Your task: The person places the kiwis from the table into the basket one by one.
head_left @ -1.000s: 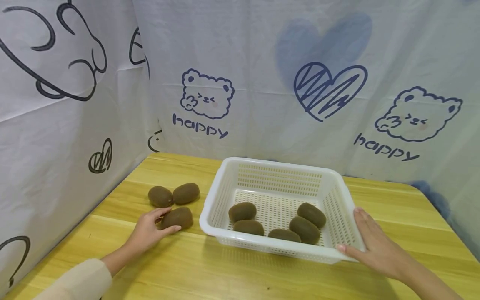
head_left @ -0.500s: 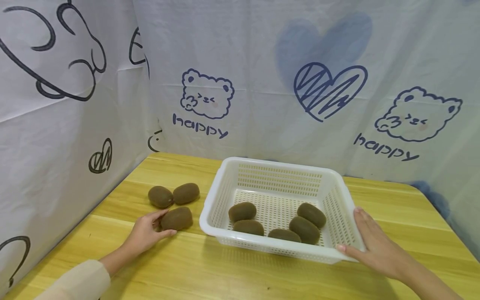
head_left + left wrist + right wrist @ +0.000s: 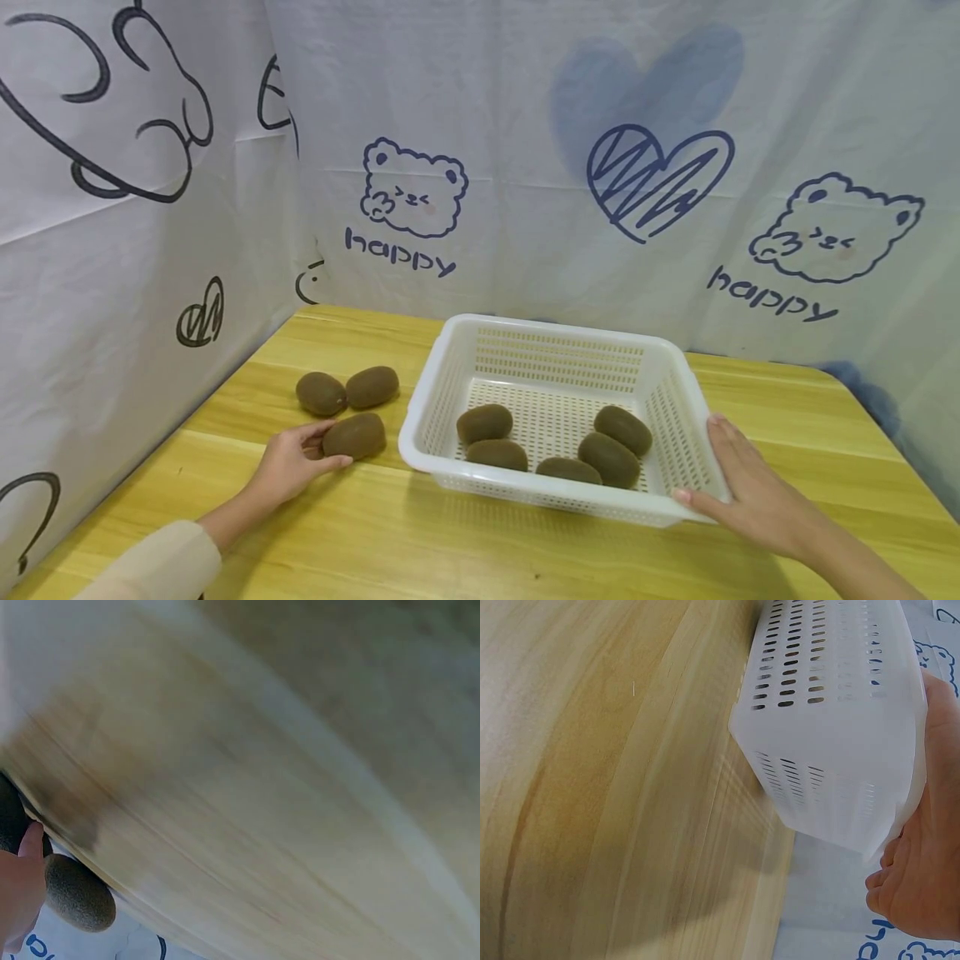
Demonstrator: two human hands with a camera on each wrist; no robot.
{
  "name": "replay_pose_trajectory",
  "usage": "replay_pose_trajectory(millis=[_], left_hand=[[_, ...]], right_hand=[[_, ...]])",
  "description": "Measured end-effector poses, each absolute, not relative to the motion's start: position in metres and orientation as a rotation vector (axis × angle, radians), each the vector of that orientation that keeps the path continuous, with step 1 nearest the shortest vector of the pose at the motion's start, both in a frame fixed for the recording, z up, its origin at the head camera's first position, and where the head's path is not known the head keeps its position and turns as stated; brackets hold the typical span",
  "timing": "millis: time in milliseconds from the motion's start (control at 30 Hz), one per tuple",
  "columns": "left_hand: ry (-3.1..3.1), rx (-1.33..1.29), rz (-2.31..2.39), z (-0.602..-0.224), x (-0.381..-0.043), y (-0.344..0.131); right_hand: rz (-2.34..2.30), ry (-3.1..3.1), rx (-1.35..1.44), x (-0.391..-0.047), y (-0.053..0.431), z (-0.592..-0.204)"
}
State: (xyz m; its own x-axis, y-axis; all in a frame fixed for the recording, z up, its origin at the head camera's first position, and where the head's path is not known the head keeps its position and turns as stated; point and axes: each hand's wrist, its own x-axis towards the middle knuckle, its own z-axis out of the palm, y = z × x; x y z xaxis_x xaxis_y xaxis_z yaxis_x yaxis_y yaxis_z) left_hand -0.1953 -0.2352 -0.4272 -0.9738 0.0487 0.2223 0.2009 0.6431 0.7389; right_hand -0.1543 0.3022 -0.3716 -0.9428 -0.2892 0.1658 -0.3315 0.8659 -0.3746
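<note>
On the left of the head view, my left hand (image 3: 285, 467) has its fingers and thumb around the left end of a brown kiwi (image 3: 357, 437) lying on the table. Just behind it, two more kiwis (image 3: 321, 393) lie close together. The left wrist view catches only part of this hand (image 3: 19, 896), beside a kiwi (image 3: 80, 894). My right hand (image 3: 761, 500) grips the near right corner of a white slotted plastic basket (image 3: 555, 492), thumb over the rim and fingers along the right side. Several kiwis (image 3: 609, 460) lie inside, toward the basket's near side.
The wood-grain table (image 3: 465, 550) runs back to a white cloth (image 3: 525, 208) printed with bears, hearts and "happy". Another stretch of cloth (image 3: 150, 275) borders the table on the left. The basket stands near the back edge.
My left hand has drawn back slightly to the left, its thumb sliding along the kiwi's near side. That kiwi, the basket and my right hand look unchanged.
</note>
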Motion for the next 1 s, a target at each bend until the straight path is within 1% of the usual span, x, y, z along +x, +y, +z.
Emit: replay_pose_trajectory(millis=[333, 600, 1000], left_hand=[[-2.68, -0.19, -1.268, -0.422, -0.195, -0.235], [-2.616, -0.216, -1.315, -0.411, -0.197, -0.233], [-2.605, -0.164, -1.333, -0.395, -0.202, -0.234]], right_hand=[[0.585, -2.935, 0.492, -0.154, 0.301, -0.371], [0.585, -2.938, 0.486, -0.154, 0.302, -0.373], [0.607, -2.939, 0.492, -0.156, 0.303, -0.37]])
